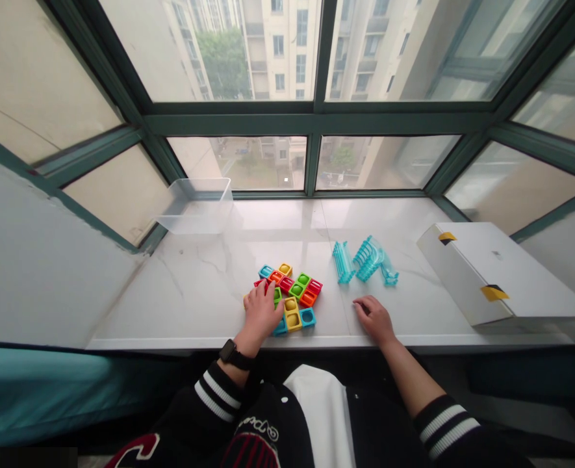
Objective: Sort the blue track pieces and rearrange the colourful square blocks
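My left hand point(264, 311), with a black watch point(236, 355) on its wrist, lies palm down over the left side of a cluster of colourful plastic blocks. Its fingers are spread and touch the blocks; what is under the palm is hidden. Among the blocks are a green block point(297, 290), a yellow block point(292, 320), a blue block point(307, 317) and an orange block point(309, 298), with round or ridged tops. My right hand point(373, 318) rests on the white surface right of the cluster, fingers loosely bent and holding nothing. Translucent turquoise ribbed pieces point(369, 259) lie beyond it.
A clear plastic bin point(197, 214) stands at the back left by the window. At the right is a white box point(506, 273) with black-and-yellow tabs. The marble-look sill point(170, 305) ends at a front edge close to my body; green window frames point(311, 123) enclose it.
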Demonstrator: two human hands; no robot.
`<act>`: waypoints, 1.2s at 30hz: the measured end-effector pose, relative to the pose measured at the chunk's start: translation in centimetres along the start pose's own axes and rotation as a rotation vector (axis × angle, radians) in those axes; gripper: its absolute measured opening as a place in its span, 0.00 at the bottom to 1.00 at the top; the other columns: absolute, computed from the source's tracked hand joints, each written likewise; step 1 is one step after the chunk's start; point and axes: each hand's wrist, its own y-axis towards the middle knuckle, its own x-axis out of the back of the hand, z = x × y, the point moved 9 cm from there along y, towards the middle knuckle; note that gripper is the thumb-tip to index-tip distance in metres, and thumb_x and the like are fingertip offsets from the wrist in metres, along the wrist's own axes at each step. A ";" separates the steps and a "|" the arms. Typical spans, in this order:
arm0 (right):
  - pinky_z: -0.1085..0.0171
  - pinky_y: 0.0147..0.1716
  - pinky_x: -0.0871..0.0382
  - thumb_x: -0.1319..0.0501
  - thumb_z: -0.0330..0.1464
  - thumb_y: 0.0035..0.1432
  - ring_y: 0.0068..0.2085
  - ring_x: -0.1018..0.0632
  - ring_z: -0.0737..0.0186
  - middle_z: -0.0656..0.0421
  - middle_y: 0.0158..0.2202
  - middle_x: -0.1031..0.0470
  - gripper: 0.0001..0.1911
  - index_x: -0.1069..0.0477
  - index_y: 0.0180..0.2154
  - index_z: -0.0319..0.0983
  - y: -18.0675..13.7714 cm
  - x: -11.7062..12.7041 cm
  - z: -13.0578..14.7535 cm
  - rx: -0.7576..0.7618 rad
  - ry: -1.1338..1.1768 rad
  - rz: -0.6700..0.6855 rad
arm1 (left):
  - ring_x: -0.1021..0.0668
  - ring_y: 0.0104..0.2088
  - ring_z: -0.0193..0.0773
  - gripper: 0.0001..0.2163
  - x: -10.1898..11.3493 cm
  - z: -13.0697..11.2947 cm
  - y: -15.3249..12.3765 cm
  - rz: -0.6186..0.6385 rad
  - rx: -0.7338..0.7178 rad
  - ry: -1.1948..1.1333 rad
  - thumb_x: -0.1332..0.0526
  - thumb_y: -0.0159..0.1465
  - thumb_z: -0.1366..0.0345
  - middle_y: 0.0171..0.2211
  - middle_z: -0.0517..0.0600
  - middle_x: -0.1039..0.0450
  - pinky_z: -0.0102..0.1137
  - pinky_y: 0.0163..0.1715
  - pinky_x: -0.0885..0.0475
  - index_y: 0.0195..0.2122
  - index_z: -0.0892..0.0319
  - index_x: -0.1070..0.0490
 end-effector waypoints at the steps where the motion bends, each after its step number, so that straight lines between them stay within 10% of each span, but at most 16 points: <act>1: 0.54 0.47 0.26 0.44 0.42 0.69 0.43 0.20 0.51 0.52 0.40 0.19 0.16 0.21 0.39 0.42 0.0 0.0 0.0 -0.001 -0.001 0.001 | 0.33 0.67 0.60 0.28 0.4 0.2 0.3 -0.030 -0.013 0.004 0.41 0.70 0.54 0.70 0.62 0.37 0.56 0.68 0.41 0.70 0.55 0.35; 10: 0.56 0.41 0.24 0.43 0.39 0.69 0.38 0.20 0.54 0.53 0.40 0.20 0.14 0.21 0.40 0.42 -0.2 0.1 1.0 0.005 0.073 -0.008 | 0.45 0.75 0.55 0.26 0.1 -2.4 1.1 -0.046 -0.338 -0.051 0.43 0.73 0.51 0.74 0.53 0.43 0.56 0.74 0.55 0.70 0.51 0.35; 20: 0.58 0.46 0.21 0.34 0.33 0.63 0.43 0.20 0.58 0.55 0.50 0.26 0.17 0.22 0.54 0.49 -1.0 -6.3 12.7 0.240 0.257 0.421 | 0.41 0.74 0.54 0.25 -2.1 -3.5 0.9 0.014 -0.373 -0.021 0.44 0.73 0.52 0.74 0.52 0.42 0.56 0.74 0.54 0.71 0.47 0.35; 36: 0.57 0.49 0.25 0.33 0.28 0.61 0.45 0.21 0.56 0.56 0.48 0.27 0.08 0.19 0.41 0.45 -0.9 -7.7 11.3 0.248 0.158 0.414 | 0.44 0.75 0.57 0.20 -2.0 -5.6 -0.8 0.002 -0.419 -0.055 0.43 0.74 0.54 0.74 0.48 0.41 0.64 0.73 0.58 0.66 0.36 0.30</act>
